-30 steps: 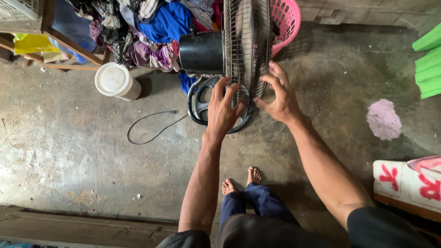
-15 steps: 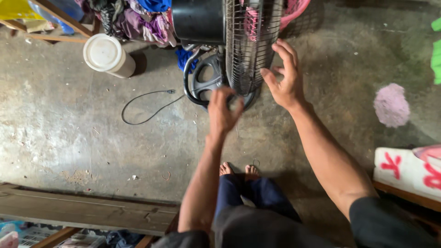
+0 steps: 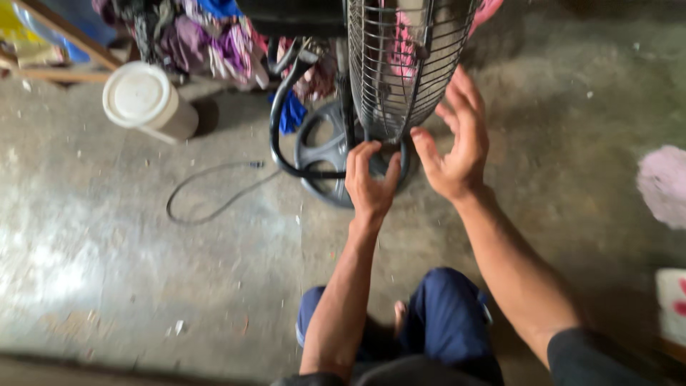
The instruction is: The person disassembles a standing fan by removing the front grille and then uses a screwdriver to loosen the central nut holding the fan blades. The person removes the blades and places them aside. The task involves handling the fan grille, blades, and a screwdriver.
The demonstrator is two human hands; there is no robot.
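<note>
The left hand (image 3: pixel 370 182) is curling around the bottom rim of the wire fan guard (image 3: pixel 400 64), fingers bent at it, though whether it is truly gripping I cannot tell. The right hand (image 3: pixel 457 146) is spreading open just beside the guard's right edge. The guard is likely light and stiff but springy, so the rim is looking like the safest hold. It is standing on edge just beyond the fingertips, its long axis running away from both hands

Stained grey concrete floor (image 3: pixel 128 271) w/ debris specks, wooden frame (image 3: pixel 53 43) top left, dim light.
</note>
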